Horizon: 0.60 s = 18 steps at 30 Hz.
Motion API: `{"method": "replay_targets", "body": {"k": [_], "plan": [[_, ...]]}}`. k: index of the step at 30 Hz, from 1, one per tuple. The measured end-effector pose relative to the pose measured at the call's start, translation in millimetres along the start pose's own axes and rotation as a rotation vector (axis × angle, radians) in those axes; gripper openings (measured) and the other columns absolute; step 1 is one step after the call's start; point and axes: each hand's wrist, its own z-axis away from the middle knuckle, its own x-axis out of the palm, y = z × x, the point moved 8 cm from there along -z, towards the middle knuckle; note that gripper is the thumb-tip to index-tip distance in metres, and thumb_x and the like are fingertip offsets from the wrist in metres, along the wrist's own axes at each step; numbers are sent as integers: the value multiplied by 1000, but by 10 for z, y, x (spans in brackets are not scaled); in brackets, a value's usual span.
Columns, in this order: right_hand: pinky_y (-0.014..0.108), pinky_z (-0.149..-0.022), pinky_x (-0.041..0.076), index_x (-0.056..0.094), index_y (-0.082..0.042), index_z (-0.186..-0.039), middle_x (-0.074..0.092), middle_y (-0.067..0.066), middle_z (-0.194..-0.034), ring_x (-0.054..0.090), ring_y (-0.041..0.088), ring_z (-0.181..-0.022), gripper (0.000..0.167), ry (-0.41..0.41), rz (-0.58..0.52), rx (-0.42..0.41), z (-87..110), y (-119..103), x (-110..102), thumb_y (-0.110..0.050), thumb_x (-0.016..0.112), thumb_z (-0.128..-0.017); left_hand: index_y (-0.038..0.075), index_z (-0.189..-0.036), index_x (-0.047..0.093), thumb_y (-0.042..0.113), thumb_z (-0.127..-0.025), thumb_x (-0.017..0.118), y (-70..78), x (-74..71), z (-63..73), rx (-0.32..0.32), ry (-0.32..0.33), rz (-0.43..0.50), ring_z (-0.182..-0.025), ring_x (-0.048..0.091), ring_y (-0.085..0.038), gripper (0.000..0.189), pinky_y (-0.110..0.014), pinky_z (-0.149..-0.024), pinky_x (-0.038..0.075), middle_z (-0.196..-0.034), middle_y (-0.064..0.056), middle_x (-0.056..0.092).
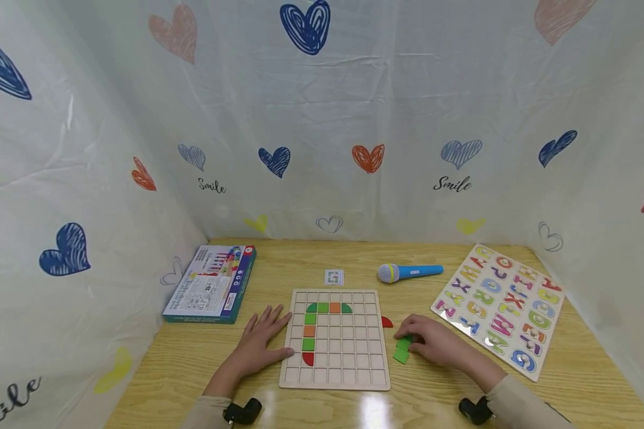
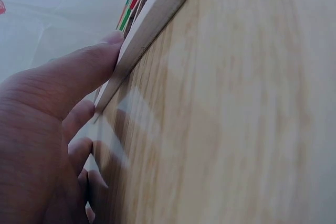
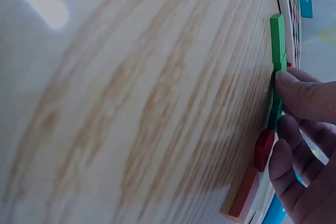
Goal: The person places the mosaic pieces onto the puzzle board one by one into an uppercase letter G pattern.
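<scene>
A wooden grid board [image 1: 349, 344] lies on the table, with green, orange and red pieces set along its upper and left squares. My left hand [image 1: 264, 338] rests flat beside its left edge, fingers spread, and its thumb [image 2: 86, 72] touches the board's side. To the right of the board, my right hand [image 1: 434, 341] has its thumb and curled fingers around a green square tile [image 1: 405, 342]. Another green tile [image 1: 401, 356] lies against it on the table. In the right wrist view, a red piece [image 3: 264, 150] and an orange block [image 3: 244, 195] sit near the fingertips.
A red half-round piece [image 1: 387, 322] lies by the board's right edge. Farther back are a blue toy microphone [image 1: 418, 271] and a small printed marker card [image 1: 334, 277]. An alphabet puzzle board [image 1: 501, 310] lies at right; a boxed set [image 1: 211, 284] is at left.
</scene>
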Motion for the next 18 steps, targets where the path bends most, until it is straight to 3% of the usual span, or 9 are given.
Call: {"method": "replay_targets", "body": {"k": [6, 10, 18], "plan": [[27, -75, 52, 70, -20, -108, 62, -10, -107, 56, 6, -89, 21, 33, 39, 51, 0, 37, -27, -9, 76, -90, 21, -159, 39, 57, -91, 69, 8, -5, 7, 6, -1, 2, -156, 7, -34, 83, -54, -124, -5, -169, -8, 20], [25, -70, 47, 66, -24, -105, 59, -13, -100, 50, 4, -82, 23, 33, 15, 132, -4, 109, -35, -10, 77, -90, 21, -159, 39, 56, -91, 69, 10, -8, 9, 6, -2, 0, -156, 7, -34, 83, -54, -124, -5, -169, -8, 20], [24, -64, 46, 64, -26, -99, 57, -14, -84, 50, 2, -75, 17, 82, -22, 207, -13, 172, -69, -12, 73, -95, 20, -159, 38, 56, -91, 69, 18, -11, 12, 7, -4, 0, -156, 7, -34, 83, -55, -124, -4, -169, -9, 20]]}}
